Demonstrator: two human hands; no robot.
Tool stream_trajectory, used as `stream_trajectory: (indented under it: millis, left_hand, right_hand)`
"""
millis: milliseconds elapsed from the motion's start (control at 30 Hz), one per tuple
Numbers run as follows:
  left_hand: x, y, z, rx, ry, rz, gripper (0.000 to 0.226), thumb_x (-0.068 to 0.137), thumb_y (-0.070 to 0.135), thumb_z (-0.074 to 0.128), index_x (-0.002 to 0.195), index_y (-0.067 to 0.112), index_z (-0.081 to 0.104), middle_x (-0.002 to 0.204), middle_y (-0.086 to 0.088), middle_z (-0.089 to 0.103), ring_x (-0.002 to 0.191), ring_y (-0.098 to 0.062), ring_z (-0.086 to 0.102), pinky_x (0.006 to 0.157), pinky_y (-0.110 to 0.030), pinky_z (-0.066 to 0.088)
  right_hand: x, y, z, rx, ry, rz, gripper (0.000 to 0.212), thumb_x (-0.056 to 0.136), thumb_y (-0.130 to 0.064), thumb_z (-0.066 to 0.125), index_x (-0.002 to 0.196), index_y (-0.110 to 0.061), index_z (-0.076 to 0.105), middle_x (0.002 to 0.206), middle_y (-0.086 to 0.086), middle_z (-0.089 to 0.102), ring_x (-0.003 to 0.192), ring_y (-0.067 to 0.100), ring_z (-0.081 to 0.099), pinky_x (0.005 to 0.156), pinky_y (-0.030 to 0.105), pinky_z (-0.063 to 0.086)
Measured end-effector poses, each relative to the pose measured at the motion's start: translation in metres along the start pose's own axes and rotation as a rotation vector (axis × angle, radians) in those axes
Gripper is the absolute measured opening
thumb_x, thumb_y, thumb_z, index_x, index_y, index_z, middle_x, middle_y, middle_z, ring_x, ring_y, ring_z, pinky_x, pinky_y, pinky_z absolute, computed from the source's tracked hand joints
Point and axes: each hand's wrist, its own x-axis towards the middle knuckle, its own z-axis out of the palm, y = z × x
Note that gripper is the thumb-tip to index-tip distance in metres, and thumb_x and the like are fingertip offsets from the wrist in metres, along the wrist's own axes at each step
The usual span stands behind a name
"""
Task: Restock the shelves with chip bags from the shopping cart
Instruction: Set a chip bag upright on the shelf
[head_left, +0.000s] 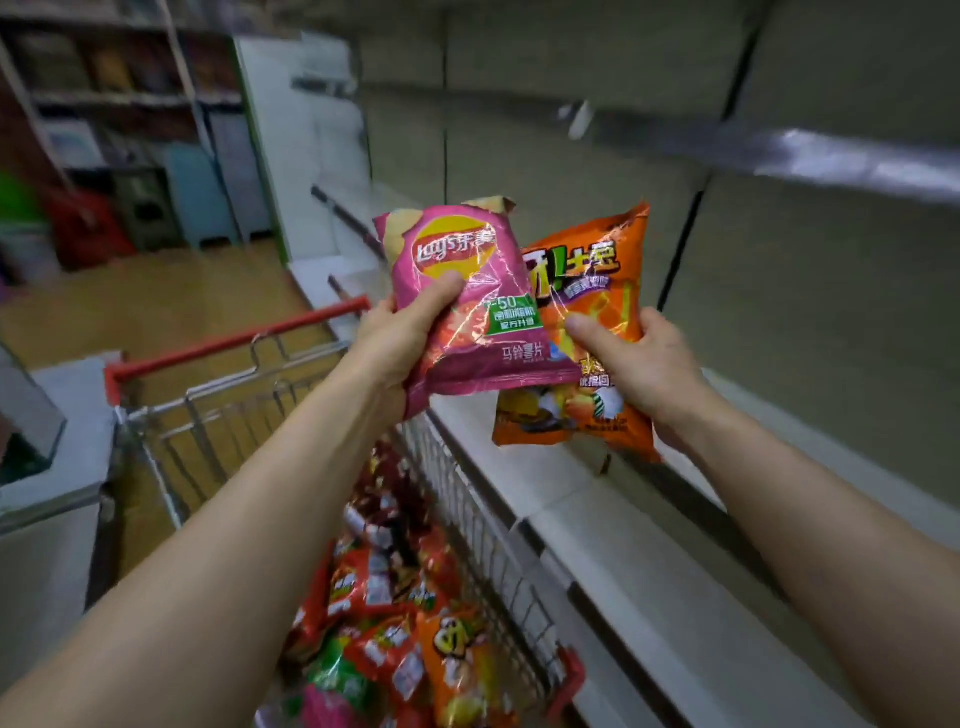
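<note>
Head view: the left hand (392, 340) grips a pink Lay's chip bag (470, 317) at its lower left edge, thumb pressed across the front and the other fingers hidden behind the packet. The right hand (641, 366) grips an orange chip bag (589, 283) by its right side, thumb laid across the front and fingers wrapped behind. Both bags are held upright in the air, side by side, with the pink one overlapping the orange one's left edge. The pink bag hangs above the right wall of the shopping cart (483, 519), while the orange bag is over the front of the pale lower shelf (613, 561) just beside the cart. Inside the cart, below the forearms, lies a heap of more chip bags (384, 597), mostly red and orange, with some green and pink. The cart's red handle (239, 338) is at its far end. An upper shelf (779, 150) runs across above the bags, blurred. Wooden floor (156, 296) shows beyond the cart.
</note>
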Motion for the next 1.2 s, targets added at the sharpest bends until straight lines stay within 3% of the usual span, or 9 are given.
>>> stream_trajectory:
  millis: [233,300,400,567,767,867,967,1100,1200]
  left_hand:
    - [-0.045,0.062,0.098,0.067,-0.23,0.218,0.059,0.073,0.032,0.078,0.123,0.014,0.052,0.094,-0.01,0.075,0.072,-0.021,0.073,0.063,-0.035,0.059]
    - [-0.055,0.072,0.121,0.082,-0.304,0.241,0.072,0.065,0.036,0.079,0.127,0.013,0.05,0.09,-0.008,0.075,0.073,-0.022,0.074,0.062,-0.034,0.058]
    - [-0.064,0.083,0.152,0.099,-0.368,0.256,0.053,0.078,0.031,0.075,0.122,0.014,0.052,0.081,-0.005,0.076,0.065,-0.019,0.073,0.051,-0.026,0.054]
    - [-0.074,0.091,0.197,0.178,-0.435,0.285,0.051,0.081,0.031,0.074,0.123,0.013,0.052,0.091,-0.008,0.075,0.072,-0.022,0.074,0.057,-0.03,0.058]
    - [-0.079,0.094,0.245,0.26,-0.504,0.222,0.05,0.08,0.036,0.075,0.12,0.015,0.053,0.089,-0.007,0.076,0.072,-0.022,0.074,0.06,-0.033,0.059]
    - [-0.076,0.096,0.269,0.286,-0.558,0.14,0.051,0.08,0.035,0.076,0.12,0.01,0.056,0.092,-0.011,0.075,0.073,-0.025,0.074,0.063,-0.035,0.06]
    - [-0.068,0.102,0.292,0.24,-0.622,0.015,0.043,0.081,0.033,0.074,0.112,0.005,0.062,0.083,-0.015,0.074,0.058,-0.022,0.071,0.056,-0.035,0.06]
    - [-0.048,0.112,0.322,0.23,-0.738,-0.085,0.035,0.085,0.038,0.067,0.099,0.005,0.062,0.072,-0.015,0.072,0.052,-0.022,0.068,0.05,-0.037,0.059]
    - [-0.031,0.119,0.342,0.241,-0.791,-0.109,0.034,0.087,0.037,0.065,0.096,0.005,0.06,0.07,-0.015,0.071,0.051,-0.023,0.068,0.048,-0.035,0.058]
  right_hand:
    - [-0.029,-0.083,-0.111,-0.067,0.247,-0.201,0.049,0.077,-0.045,0.076,0.117,-0.022,0.059,0.1,-0.002,0.072,0.082,0.015,0.072,0.077,0.035,0.059]
    - [-0.038,-0.098,-0.138,-0.055,0.26,-0.219,0.048,0.078,-0.044,0.076,0.117,-0.022,0.059,0.097,-0.003,0.073,0.076,0.014,0.073,0.07,0.033,0.059]
    - [-0.049,-0.116,-0.171,-0.04,0.283,-0.222,0.041,0.079,-0.041,0.076,0.111,-0.022,0.059,0.093,-0.001,0.074,0.072,0.014,0.074,0.063,0.029,0.058]
    - [-0.063,-0.131,-0.214,-0.064,0.367,-0.228,0.026,0.081,-0.038,0.075,0.097,-0.024,0.059,0.085,-0.003,0.072,0.065,0.01,0.071,0.057,0.024,0.055]
    - [-0.07,-0.135,-0.253,-0.044,0.454,-0.127,0.045,0.078,-0.043,0.076,0.11,-0.017,0.059,0.095,0.006,0.073,0.077,0.023,0.073,0.076,0.04,0.059]
    - [-0.069,-0.135,-0.269,-0.012,0.49,-0.06,0.048,0.077,-0.046,0.077,0.11,-0.014,0.06,0.095,0.009,0.073,0.078,0.027,0.073,0.077,0.043,0.059]
    - [-0.06,-0.137,-0.286,0.09,0.513,0.019,0.05,0.079,-0.043,0.076,0.108,-0.005,0.063,0.088,0.013,0.074,0.072,0.028,0.072,0.071,0.04,0.059]
    - [-0.041,-0.144,-0.304,0.131,0.513,0.101,0.047,0.085,-0.039,0.071,0.11,-0.001,0.06,0.081,0.013,0.071,0.049,0.02,0.067,0.048,0.029,0.056]
    - [-0.016,-0.144,-0.314,0.051,0.548,0.136,0.045,0.088,-0.043,0.066,0.109,-0.004,0.066,0.09,0.014,0.073,0.065,0.021,0.07,0.063,0.028,0.056]
